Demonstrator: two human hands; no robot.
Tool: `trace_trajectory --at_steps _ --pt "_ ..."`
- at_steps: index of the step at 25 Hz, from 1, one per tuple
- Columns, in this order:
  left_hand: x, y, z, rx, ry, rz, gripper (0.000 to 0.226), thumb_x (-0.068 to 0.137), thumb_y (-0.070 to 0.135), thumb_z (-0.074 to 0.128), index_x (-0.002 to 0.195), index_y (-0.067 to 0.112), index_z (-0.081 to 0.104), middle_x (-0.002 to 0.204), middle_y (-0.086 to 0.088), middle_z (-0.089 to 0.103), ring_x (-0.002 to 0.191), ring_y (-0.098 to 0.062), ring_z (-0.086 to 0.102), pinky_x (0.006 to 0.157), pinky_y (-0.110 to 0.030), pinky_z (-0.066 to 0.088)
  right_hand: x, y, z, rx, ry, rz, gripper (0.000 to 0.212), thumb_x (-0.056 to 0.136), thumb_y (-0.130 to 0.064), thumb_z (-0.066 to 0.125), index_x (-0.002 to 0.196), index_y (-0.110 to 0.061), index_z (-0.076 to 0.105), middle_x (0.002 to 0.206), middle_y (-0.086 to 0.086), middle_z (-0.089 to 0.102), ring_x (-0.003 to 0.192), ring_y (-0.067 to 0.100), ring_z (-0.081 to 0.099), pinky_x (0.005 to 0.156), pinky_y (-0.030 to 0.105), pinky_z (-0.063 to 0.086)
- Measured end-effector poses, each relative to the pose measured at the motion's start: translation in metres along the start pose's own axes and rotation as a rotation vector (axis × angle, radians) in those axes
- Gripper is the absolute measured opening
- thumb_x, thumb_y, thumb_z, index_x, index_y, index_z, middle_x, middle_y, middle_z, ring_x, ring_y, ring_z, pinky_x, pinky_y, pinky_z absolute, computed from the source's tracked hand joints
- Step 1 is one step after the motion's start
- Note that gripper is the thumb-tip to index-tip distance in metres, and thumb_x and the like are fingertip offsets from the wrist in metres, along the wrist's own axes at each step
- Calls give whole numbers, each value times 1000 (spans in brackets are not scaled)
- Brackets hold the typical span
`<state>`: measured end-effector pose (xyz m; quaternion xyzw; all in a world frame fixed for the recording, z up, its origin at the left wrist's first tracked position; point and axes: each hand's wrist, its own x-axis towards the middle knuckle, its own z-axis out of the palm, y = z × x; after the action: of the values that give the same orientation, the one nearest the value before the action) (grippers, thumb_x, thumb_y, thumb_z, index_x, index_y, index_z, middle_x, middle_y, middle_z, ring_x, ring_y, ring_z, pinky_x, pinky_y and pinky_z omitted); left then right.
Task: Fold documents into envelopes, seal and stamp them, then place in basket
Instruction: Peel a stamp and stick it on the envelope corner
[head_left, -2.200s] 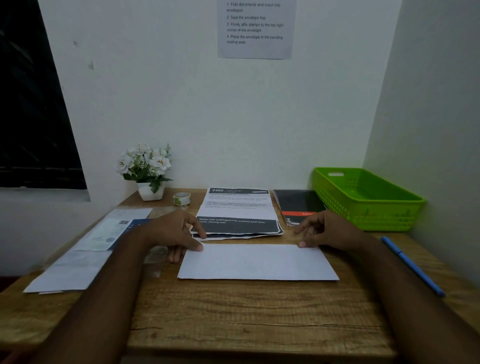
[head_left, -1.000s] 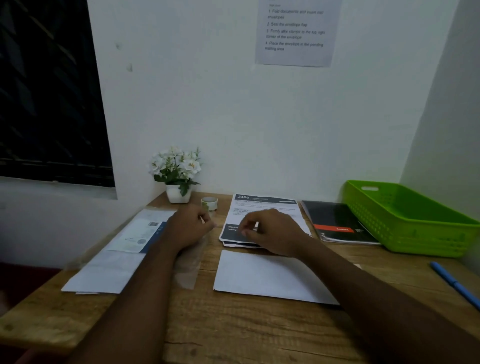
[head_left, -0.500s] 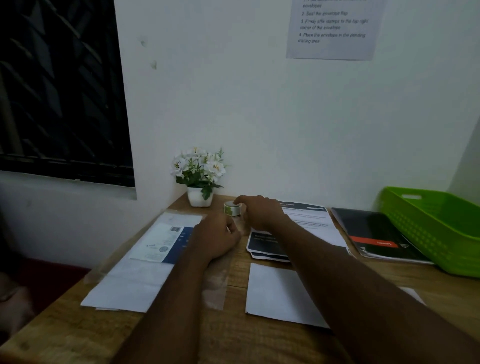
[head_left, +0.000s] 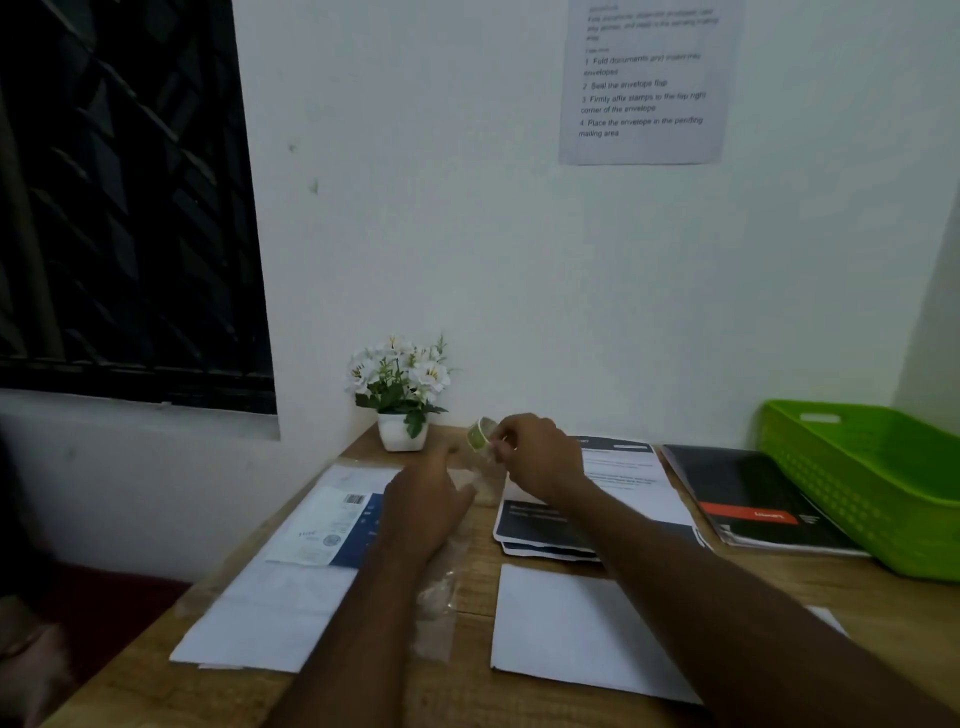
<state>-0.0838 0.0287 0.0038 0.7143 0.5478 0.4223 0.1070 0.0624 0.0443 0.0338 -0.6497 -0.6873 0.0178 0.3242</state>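
Two hands work at the back of a wooden desk (head_left: 519, 696): the right hand (head_left: 540, 457) pinches a small roll of stamps (head_left: 480, 434) lifted beside a flower pot (head_left: 402, 431), while the left hand (head_left: 431, 499), blurred, hovers half-open and grasps nothing. A white envelope (head_left: 576, 623) lies flat near the desk's front edge, well apart from the green basket (head_left: 872, 483). Judged from here, a stamp peeled one-handed could tear or curl onto itself.

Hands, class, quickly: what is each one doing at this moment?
Left hand: open, empty, above the wooden table.
Right hand: closed on the small green-and-white tape roll.
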Motion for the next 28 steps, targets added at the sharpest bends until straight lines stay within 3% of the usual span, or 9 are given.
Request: trace_trajectory --at_steps 3,5,8,10,12,16,21,28 --pt "0 16 2 -287 48 79 62 66 29 82 121 23 55 105 7 58 92 -8 56 72 -27 50 -40 6 -23 484 -36 64 15 93 -27 59 87 -18 69 79 -2 73 59 15 69 70 40 58" --pt "-8 31 4 -557 -132 97 71 61 18 87 124 25 53 115 9 57 101 -5 58 75 -23 54 -73 12 -42 647 -46 105 14 94 -21 59 91 -12 69 81 2 73 53 15 66 56 26 54" --pt "-21 52 9 -746 -352 135 61 61 5 85 113 27 62 106 7 69 97 -12 67 75 -22 54 -108 22 -72 764 -30 178 13 94 -18 59 94 -10 69 75 0 72 52 11 62 45 13 43" --pt "-27 62 12 -750 -394 160 59 62 4 84 114 24 65 106 4 71 97 -13 67 78 -26 56 -119 32 -82 730 -15 181 11 92 -21 62 94 -13 70 72 -2 72 52 10 63 46 16 47" --pt "-32 65 14 -725 -402 143 58 63 3 83 113 24 66 105 2 71 94 -14 68 77 -27 56 -123 43 -83 595 56 134 6 86 -28 70 89 -23 68 74 -4 71 56 11 66 54 28 56" --pt "-37 62 17 -617 -476 170 52 64 9 84 110 27 66 103 6 71 91 -14 67 77 -24 55 -123 60 -79 229 73 -97 19 75 -41 74 84 -41 57 88 -19 63 69 7 63 66 34 56" --pt "-34 64 20 -508 -515 181 59 57 8 88 108 27 66 101 9 70 91 -5 66 70 -16 52 -118 69 -83 208 99 -202 12 78 -34 74 89 -34 73 89 -17 66 72 7 62 70 37 53" --pt "-33 68 21 -499 -504 217 54 59 12 87 100 37 64 97 17 68 89 -2 63 66 -11 49 -113 71 -81 160 167 -218 9 87 -38 64 83 -31 67 84 -20 63 75 4 60 68 28 49"
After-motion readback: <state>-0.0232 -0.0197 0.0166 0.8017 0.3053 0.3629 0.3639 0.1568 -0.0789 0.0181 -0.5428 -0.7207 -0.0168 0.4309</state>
